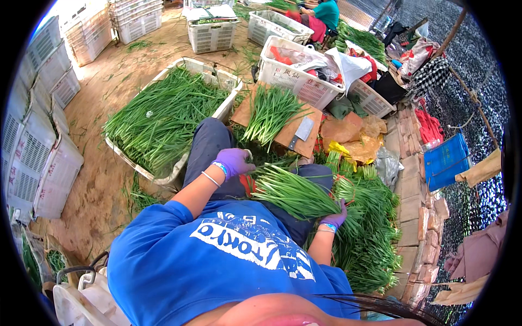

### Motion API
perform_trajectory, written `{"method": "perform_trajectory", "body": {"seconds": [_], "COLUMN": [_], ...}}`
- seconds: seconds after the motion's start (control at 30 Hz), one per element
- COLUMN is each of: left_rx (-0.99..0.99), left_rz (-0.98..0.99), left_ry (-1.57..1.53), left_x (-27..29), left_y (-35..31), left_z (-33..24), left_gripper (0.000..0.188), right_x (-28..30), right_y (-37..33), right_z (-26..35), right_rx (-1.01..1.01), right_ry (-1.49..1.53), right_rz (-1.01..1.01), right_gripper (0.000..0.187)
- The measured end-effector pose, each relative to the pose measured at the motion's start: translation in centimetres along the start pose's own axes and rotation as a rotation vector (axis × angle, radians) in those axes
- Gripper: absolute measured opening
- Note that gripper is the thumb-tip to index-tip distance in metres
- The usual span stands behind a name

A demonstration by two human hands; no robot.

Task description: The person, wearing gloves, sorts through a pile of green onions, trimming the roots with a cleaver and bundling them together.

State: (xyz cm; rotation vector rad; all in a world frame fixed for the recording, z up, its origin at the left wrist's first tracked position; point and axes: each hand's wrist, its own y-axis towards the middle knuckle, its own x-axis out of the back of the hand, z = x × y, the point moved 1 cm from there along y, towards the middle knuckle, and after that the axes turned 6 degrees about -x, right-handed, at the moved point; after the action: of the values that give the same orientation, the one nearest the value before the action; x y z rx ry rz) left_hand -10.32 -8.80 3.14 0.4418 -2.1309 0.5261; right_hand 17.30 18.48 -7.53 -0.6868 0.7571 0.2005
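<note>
A loose bunch of garlic chives (291, 191) lies across my lap. My right hand (334, 218), in a purple glove, is closed around the bunch's right end, thumb on top. My left hand (235, 163), gloved the same way, is raised over my left thigh near the bunch's other end. Its fingers are curled in; what they hold, if anything, is hidden. Ahead of my knees is a wooden board (311, 120) carrying another pile of chives (271, 111) and a cleaver (302, 132) with a broad blade. Something red (248, 186) shows beside the bunch on my lap.
A white crate (232, 96) full of loose chives stands to my left. Stacked bunches (370, 233) lie at my right beside brick edging (414, 228). Ahead, a white crate (302, 82) holds bags and cloths. Stacked crates (43, 157) line the far left. Another person (325, 15) sits farther back.
</note>
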Motion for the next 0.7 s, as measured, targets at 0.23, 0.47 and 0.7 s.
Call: {"method": "perform_trajectory", "body": {"seconds": [0.23,0.47,0.7], "left_rx": [0.036,-0.120,-0.866], "left_rz": [0.117,-0.281,-0.586], "left_ry": [-0.087,-0.103,-0.148], "left_x": [0.2,1.7,3.9], "left_y": [-0.9,-1.6,-3.1], "left_z": [1.8,-0.3,-11.0], "left_gripper": [0.054,0.097,0.108], "right_x": [1.2,-0.5,-15.4], "right_y": [0.7,-1.3,-12.5], "right_z": [-0.2,0.3,0.4], "right_rx": [0.074,0.082,0.332], "right_ry": [0.000,0.011,-0.400], "right_rz": [0.019,0.059,0.651], "right_gripper": [0.034,0.038,0.047]}}
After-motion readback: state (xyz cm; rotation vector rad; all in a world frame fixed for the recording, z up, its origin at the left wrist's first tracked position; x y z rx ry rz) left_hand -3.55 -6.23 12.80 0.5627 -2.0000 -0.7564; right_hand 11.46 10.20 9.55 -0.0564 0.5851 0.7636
